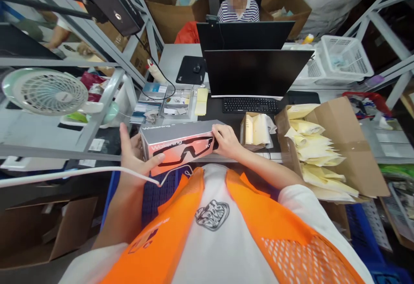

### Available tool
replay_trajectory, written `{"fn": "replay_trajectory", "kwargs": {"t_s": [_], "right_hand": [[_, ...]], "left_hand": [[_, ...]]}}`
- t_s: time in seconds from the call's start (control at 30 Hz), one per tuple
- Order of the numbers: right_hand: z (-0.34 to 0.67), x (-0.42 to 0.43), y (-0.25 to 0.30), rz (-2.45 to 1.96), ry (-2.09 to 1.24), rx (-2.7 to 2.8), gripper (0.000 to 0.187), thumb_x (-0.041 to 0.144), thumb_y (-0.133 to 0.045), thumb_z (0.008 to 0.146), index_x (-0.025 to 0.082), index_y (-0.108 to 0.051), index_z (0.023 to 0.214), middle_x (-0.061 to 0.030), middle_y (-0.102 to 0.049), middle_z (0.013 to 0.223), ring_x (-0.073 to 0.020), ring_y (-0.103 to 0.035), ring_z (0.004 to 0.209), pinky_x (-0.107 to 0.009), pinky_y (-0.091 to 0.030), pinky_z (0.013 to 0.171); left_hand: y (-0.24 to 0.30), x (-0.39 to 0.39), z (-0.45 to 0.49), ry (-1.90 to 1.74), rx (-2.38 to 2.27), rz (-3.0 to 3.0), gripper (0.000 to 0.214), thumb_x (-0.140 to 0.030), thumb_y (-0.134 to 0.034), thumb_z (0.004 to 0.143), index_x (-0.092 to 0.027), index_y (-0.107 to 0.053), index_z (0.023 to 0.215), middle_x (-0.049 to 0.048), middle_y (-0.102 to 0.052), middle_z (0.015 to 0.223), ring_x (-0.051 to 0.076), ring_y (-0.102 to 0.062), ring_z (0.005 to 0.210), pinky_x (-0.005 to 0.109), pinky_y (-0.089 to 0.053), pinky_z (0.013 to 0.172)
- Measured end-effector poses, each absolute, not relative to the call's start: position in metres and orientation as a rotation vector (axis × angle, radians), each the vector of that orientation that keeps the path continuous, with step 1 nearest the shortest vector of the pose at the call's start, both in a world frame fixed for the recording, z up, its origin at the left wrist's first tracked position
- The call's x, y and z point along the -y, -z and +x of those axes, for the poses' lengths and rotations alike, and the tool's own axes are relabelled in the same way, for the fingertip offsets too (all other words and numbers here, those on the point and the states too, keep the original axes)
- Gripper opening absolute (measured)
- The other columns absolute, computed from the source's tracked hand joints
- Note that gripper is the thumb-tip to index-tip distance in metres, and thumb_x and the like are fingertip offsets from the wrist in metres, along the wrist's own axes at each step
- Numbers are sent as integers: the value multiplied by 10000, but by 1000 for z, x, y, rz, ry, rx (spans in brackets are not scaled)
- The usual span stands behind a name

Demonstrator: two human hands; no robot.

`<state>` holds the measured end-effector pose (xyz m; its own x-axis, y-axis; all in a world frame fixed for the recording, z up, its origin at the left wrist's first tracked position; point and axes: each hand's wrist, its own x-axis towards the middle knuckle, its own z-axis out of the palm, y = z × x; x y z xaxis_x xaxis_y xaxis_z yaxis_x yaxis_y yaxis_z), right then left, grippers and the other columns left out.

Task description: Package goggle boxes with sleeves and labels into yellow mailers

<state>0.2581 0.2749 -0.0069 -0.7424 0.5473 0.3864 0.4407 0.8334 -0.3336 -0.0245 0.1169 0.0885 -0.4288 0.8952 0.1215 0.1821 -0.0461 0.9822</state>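
Note:
A long grey and pink box (179,146) printed with sunglasses is held level in front of my chest, just above the near edge of the dark desk (231,118). My left hand (134,152) grips its left end, thumb across the front face. My right hand (226,139) is wrapped round its right end. I wear an orange mesh vest over a white shirt.
A keyboard (250,104) and dark monitor (255,73) stand behind the box. An open carton of yellow packets (326,150) sits right, a smaller carton (257,131) beside it. A white fan (48,91) and metal shelving are left. A person in a striped shirt (238,10) sits opposite.

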Motion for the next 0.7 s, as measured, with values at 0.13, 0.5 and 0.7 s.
{"fn": "replay_trajectory", "kwargs": {"t_s": [0.13,0.5,0.7], "right_hand": [[245,-289,31,-757,-287,2446,773,527,-630,900,27,-470,1466,-294,-560,1386,-380,-518,1333,-553,-388,1107],[239,-318,24,-859,-291,2390,765,586,-654,860,63,-509,1399,-282,-572,1386,-379,-524,1341,-562,-393,1100],[236,-312,4,-925,-250,2361,782,576,-691,826,113,-481,1420,-266,-565,1393,-393,-521,1347,-584,-391,1095]], "left_hand": [[-96,-126,-37,-1470,-1639,1198,1254,-429,-904,703,-536,-62,1626,-9,-518,1479,315,-459,1450,463,-418,1206],[-109,-149,-92,-1520,-1552,1145,1309,-349,-947,628,-509,-120,1630,7,-585,1420,331,-535,1389,534,-428,1196],[-132,-151,-117,-1473,-1505,1228,1194,-416,-932,650,-571,-214,1592,-89,-561,1493,360,-463,1459,526,-482,1182]]}}
